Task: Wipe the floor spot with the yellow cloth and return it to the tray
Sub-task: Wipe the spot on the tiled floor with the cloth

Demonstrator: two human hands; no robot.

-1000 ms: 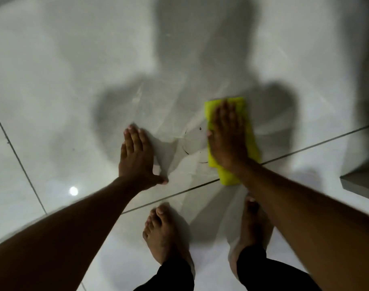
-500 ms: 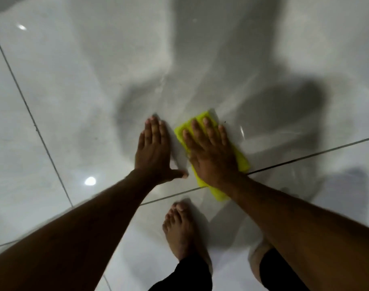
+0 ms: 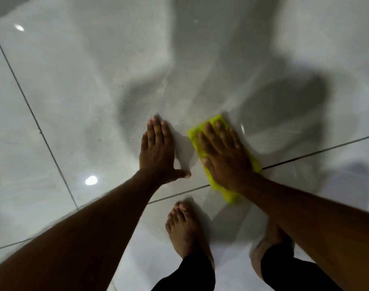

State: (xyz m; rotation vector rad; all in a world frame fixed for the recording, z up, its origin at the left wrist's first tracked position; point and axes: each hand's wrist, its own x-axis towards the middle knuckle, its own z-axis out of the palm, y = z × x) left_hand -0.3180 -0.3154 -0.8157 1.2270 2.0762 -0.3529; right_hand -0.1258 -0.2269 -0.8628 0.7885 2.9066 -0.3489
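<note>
The yellow cloth point(image 3: 212, 179) lies flat on the glossy white floor tile, across a dark grout line. My right hand point(image 3: 223, 156) presses down on it with the palm and spread fingers, covering most of it. My left hand point(image 3: 158, 154) rests flat on the bare tile just left of the cloth, fingers together, thumb out toward the cloth, holding nothing. Any spot under the cloth is hidden. No tray is in view.
Grout lines point(image 3: 41, 133) cross the floor on the left and run across below my hands. My bare left foot point(image 3: 185, 227) stands just below the cloth; the right foot point(image 3: 263, 244) is mostly hidden by my right arm. My shadow darkens the tile ahead.
The cloth and right hand slid left toward my left hand, then shifted slightly back to the right. The ring mark seen a second ago is gone from view. The left hand stayed planted.
</note>
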